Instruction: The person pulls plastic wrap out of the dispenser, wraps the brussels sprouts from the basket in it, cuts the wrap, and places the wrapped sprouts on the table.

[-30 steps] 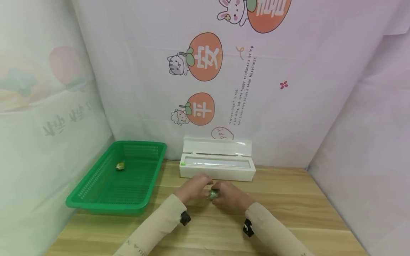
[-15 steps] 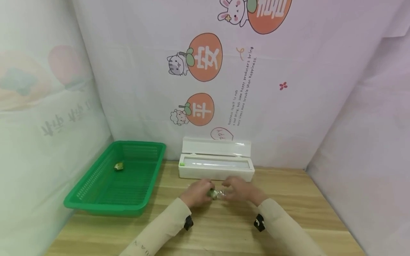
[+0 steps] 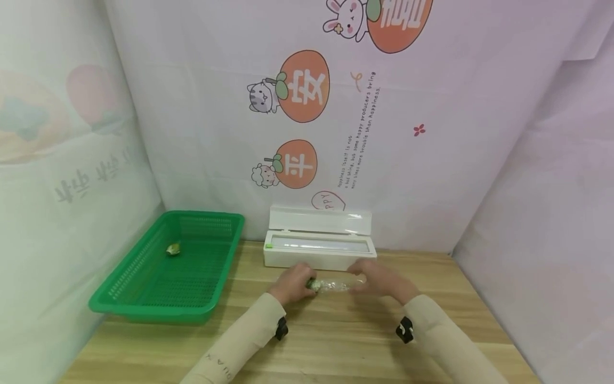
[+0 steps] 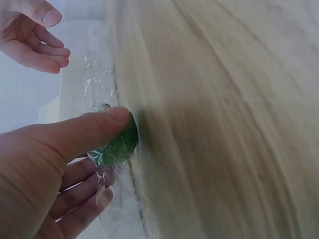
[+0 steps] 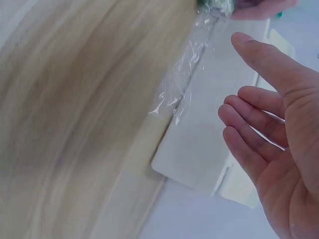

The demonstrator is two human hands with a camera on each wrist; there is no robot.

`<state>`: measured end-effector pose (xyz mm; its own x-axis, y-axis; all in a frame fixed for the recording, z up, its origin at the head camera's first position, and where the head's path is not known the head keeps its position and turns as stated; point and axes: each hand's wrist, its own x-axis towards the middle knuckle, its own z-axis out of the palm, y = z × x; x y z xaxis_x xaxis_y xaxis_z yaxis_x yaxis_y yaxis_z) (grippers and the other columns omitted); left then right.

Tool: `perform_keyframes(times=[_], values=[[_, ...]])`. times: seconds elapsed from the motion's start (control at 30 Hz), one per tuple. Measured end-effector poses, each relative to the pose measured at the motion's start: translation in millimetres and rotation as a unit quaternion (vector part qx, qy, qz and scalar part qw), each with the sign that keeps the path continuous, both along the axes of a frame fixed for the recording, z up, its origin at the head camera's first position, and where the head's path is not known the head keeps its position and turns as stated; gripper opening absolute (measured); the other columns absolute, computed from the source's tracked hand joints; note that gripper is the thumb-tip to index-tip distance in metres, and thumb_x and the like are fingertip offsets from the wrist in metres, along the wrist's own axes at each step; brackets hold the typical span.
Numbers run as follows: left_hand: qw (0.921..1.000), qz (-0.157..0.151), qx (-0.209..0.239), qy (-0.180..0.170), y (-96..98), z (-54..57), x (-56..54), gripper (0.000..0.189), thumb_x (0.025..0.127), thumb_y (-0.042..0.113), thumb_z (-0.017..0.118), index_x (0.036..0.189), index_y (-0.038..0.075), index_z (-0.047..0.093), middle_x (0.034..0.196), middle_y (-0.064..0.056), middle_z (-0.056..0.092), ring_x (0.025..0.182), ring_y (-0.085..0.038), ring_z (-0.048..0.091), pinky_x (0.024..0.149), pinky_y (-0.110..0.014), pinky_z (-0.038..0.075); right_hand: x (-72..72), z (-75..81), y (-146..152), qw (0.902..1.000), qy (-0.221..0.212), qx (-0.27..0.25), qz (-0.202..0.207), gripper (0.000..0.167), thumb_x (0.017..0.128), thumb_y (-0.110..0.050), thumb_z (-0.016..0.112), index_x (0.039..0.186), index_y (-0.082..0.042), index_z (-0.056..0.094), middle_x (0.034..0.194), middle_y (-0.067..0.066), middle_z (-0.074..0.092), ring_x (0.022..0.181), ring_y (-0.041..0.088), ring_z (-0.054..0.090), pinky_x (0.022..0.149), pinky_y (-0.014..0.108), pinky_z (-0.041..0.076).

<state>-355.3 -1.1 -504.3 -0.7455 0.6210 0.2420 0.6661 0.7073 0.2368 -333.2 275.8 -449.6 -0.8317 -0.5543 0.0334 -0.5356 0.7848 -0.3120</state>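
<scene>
My left hand (image 3: pixel 293 284) pinches a small rounded green vegetable (image 4: pixel 119 144) wrapped in cling film, with the thumb on top and the fingers beneath it. A loose, crinkled tail of clear cling film (image 5: pixel 179 74) runs from the vegetable toward the right. Beside the tail's far end is my right hand (image 3: pixel 381 280), its thumb and gently bent fingers spread apart. Nothing sits between them in the right wrist view. Just behind both hands stands a white cling film dispenser (image 3: pixel 318 260) with its lid raised.
A green plastic basket (image 3: pixel 211 309) stands at the left on the wooden table (image 3: pixel 331 352). One small green wrapped piece (image 3: pixel 173 249) lies in it. Printed white cloth walls (image 3: pixel 408 186) enclose the back and sides.
Both hands were together at the green vegetable. The right hand has moved off to the right, the film tail now stretching out between the hands. My left hand has kept hold.
</scene>
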Motion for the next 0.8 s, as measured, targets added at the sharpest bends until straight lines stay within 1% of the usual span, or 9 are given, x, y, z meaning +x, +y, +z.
perform_keyframes(times=[0.13, 0.27, 0.4, 0.53, 0.63, 0.7, 0.8], values=[[0.9999, -0.007, 0.011, 0.004, -5.9, 1.6, 1.2, 0.025, 0.080, 0.026, 0.094, 0.092, 0.011, 0.078, 0.087, 0.004, 0.070, 0.075, -0.005, 0.054, 0.066, -0.021, 0.050, 2.9, 6.0, 4.7, 0.9998, -0.012, -0.010, -0.009, 0.055, 0.091, -0.030, 0.084, 0.129, 0.006, 0.067, 0.132, 0.024, 0.070, 0.120, 0.039, 0.069, 0.106, 0.055, 0.056], [0.9995, -0.016, 0.024, 0.011, -13.7, 7.3, 4.1, 0.026, 0.078, 0.025, 0.095, 0.091, 0.011, 0.077, 0.086, 0.003, 0.070, 0.074, -0.004, 0.052, 0.065, -0.020, 0.048, 4.8, 8.6, 7.7, 0.9998, -0.011, -0.013, -0.005, 0.058, 0.090, -0.031, 0.085, 0.129, 0.007, 0.067, 0.132, 0.024, 0.070, 0.119, 0.039, 0.070, 0.105, 0.054, 0.057], [0.9987, -0.026, 0.026, 0.035, -22.0, 15.0, 6.9, 0.029, 0.077, 0.027, 0.095, 0.094, 0.010, 0.078, 0.088, 0.003, 0.071, 0.075, -0.005, 0.056, 0.068, -0.020, 0.050, 6.0, 8.8, 10.3, 0.9997, -0.013, -0.017, -0.011, 0.058, 0.090, -0.034, 0.085, 0.129, 0.005, 0.068, 0.131, 0.022, 0.071, 0.119, 0.037, 0.071, 0.104, 0.052, 0.058], [0.9974, -0.035, 0.023, 0.059, -29.7, 25.3, 13.4, 0.032, 0.076, 0.025, 0.095, 0.098, 0.009, 0.078, 0.092, 0.000, 0.074, 0.081, -0.009, 0.064, 0.073, -0.023, 0.056, 8.3, 7.5, 11.8, 0.9991, -0.023, -0.032, -0.017, 0.057, 0.090, -0.037, 0.084, 0.128, 0.002, 0.070, 0.129, 0.020, 0.073, 0.116, 0.035, 0.072, 0.102, 0.051, 0.059], [0.9960, -0.042, 0.017, 0.076, -34.3, 31.1, 18.5, 0.034, 0.076, 0.023, 0.095, 0.101, 0.008, 0.078, 0.096, -0.002, 0.075, 0.085, -0.013, 0.068, 0.077, -0.024, 0.059, 10.3, 5.7, 12.2, 0.9981, -0.034, -0.049, -0.018, 0.055, 0.090, -0.037, 0.085, 0.127, 0.001, 0.071, 0.124, 0.017, 0.075, 0.113, 0.033, 0.073, 0.100, 0.050, 0.061], [0.9957, -0.045, 0.014, 0.080, -36.8, 32.7, 20.7, 0.035, 0.076, 0.023, 0.095, 0.103, 0.009, 0.078, 0.097, -0.002, 0.075, 0.086, -0.013, 0.069, 0.077, -0.024, 0.060, 11.3, 4.1, 12.2, 0.9967, -0.044, -0.067, -0.017, 0.054, 0.090, -0.037, 0.084, 0.126, 0.001, 0.071, 0.121, 0.015, 0.076, 0.110, 0.032, 0.074, 0.098, 0.050, 0.061], [0.9962, -0.041, 0.014, 0.075, -40.1, 34.2, 23.6, 0.036, 0.076, 0.023, 0.095, 0.105, 0.009, 0.078, 0.098, -0.001, 0.076, 0.087, -0.013, 0.069, 0.078, -0.023, 0.060, 12.3, 1.9, 11.1, 0.9938, -0.051, -0.098, -0.008, 0.050, 0.093, -0.037, 0.082, 0.124, 0.001, 0.072, 0.117, 0.012, 0.078, 0.107, 0.028, 0.075, 0.095, 0.046, 0.063]])
